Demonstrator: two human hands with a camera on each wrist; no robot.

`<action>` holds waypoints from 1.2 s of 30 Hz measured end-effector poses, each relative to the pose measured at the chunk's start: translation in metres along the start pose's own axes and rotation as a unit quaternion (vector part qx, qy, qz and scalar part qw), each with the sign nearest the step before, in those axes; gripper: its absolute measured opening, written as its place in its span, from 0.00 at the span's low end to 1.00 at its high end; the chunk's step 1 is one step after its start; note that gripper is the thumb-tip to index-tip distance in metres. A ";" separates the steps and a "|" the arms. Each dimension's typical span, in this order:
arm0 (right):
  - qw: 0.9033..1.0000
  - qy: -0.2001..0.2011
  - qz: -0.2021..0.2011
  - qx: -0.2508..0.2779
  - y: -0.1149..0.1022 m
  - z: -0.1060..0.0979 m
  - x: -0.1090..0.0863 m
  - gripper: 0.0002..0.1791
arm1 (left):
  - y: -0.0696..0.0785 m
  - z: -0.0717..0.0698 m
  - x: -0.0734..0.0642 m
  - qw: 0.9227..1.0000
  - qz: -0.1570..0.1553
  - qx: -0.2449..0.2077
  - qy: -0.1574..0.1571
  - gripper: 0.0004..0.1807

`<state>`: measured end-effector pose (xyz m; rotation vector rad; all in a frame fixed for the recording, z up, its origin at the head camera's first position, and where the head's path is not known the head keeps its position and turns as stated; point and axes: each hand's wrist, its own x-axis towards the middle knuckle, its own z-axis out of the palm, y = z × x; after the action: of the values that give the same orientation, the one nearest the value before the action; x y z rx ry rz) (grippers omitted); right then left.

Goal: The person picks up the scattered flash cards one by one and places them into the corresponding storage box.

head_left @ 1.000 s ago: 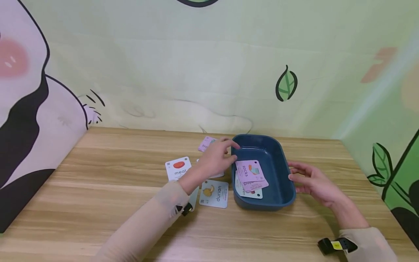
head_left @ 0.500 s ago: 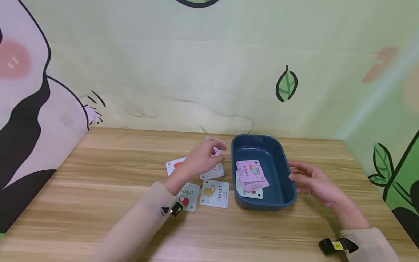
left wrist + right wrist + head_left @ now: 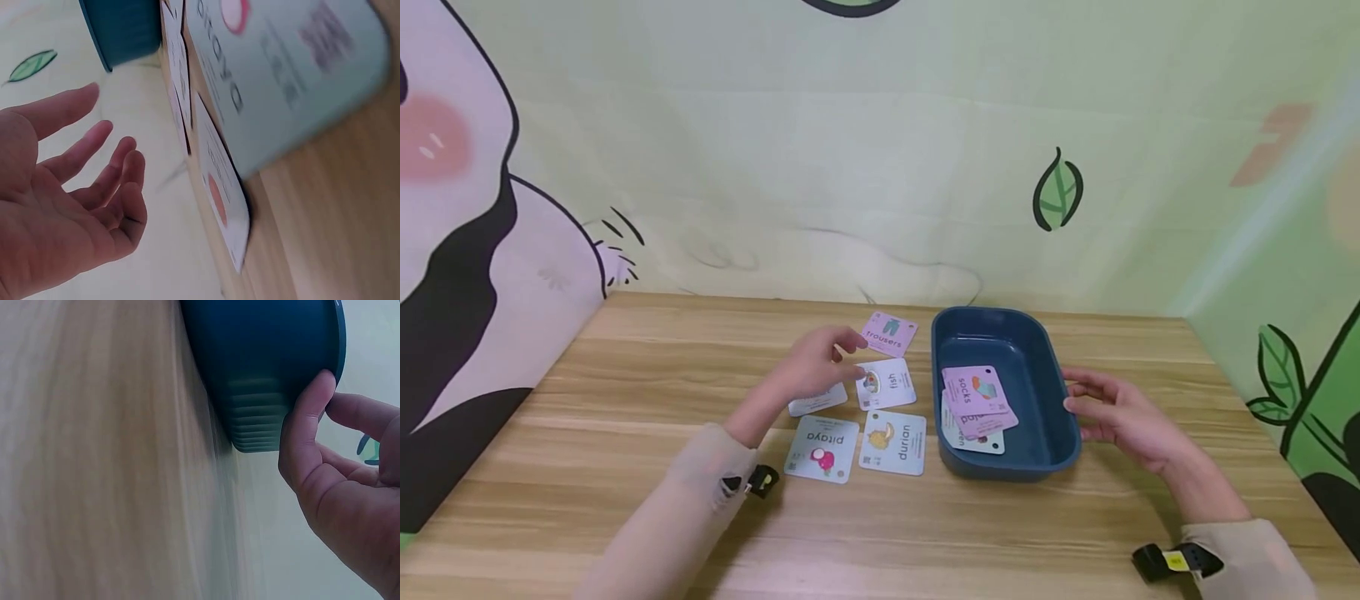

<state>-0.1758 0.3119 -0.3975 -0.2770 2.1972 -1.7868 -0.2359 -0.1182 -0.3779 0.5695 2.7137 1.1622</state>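
My left hand (image 3: 808, 362) hovers over the cards with nothing in it, its fingers loosely bent in the left wrist view. Below it lies a partly covered card (image 3: 818, 402), whose red picture shows in the left wrist view (image 3: 217, 199). Nearby are a fish card (image 3: 891, 385), a purple trousers card (image 3: 891, 332), a durian card (image 3: 895, 442) and a pitaya card (image 3: 822, 450). With its fingertips, my right hand (image 3: 1123, 417) touches the outer right wall of a dark blue bin (image 3: 1037, 350). Inside the bin, a purple socks card (image 3: 976, 390) overlaps other cards.
The cards and bin sit on a wood-grain table (image 3: 647, 467). A pale green printed backdrop (image 3: 760, 167) rises behind the table's far edge, and a printed side panel (image 3: 1292, 250) stands on the right.
My left hand has drawn back leftward from the bin's left rim to above the cards, uncovering the trousers, fish and pitaya cards. My right hand has stayed at the bin.
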 end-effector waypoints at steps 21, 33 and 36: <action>1.000 -0.001 0.003 -0.005 0.000 -0.001 0.000 0.32 | -0.039 -0.028 -0.013 0.993 -0.078 0.069 -0.057 0.32; 1.000 -0.002 0.002 -0.005 -0.002 -0.001 0.000 0.32 | -0.043 -0.023 -0.001 0.988 -0.087 0.100 -0.074 0.33; 1.000 -0.003 0.002 -0.004 -0.002 -0.001 0.000 0.32 | -0.041 -0.022 0.003 0.985 -0.092 0.124 -0.081 0.32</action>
<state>-0.1757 0.3123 -0.3952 -0.2786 2.1989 -1.7739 -0.2567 -0.1573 -0.3918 0.4117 2.7159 0.7088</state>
